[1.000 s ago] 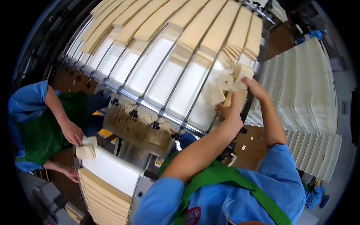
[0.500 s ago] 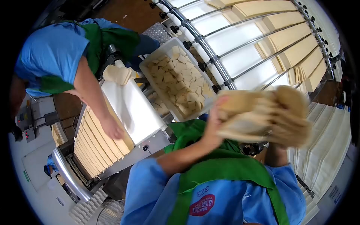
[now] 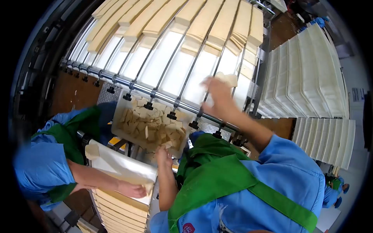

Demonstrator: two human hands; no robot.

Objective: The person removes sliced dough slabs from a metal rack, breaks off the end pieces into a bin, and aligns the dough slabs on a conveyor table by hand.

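My left hand [image 3: 164,156] is at the near edge of a pale bin [image 3: 116,123], its fingers curled on a small piece of dough sheet [image 3: 167,145]. Cut scraps of dough sheet [image 3: 136,123] fill much of that bin. Over the near rail of the white belt [image 3: 167,79], my right hand [image 3: 221,99] has thumb and fingers apart, slightly blurred. Just beyond it are a few loose pale dough sheets [image 3: 228,79]; whether the fingers touch them is unclear. Stacks of dough sheets [image 3: 202,27] stand in lanes between metal rods farther up the belt.
A co-worker's hand [image 3: 134,190] holds a pale piece over a second belt [image 3: 116,161] at the lower left, beside rows of dough sheets [image 3: 120,207]. A metal bar with black knobs [image 3: 153,93] crosses in front of me. White stacked trays [image 3: 307,73] stand on the right.
The large stack of dough sheets between my hands is no longer in them. My hands have separated, left to the bin and right over the belt. The view has turned.
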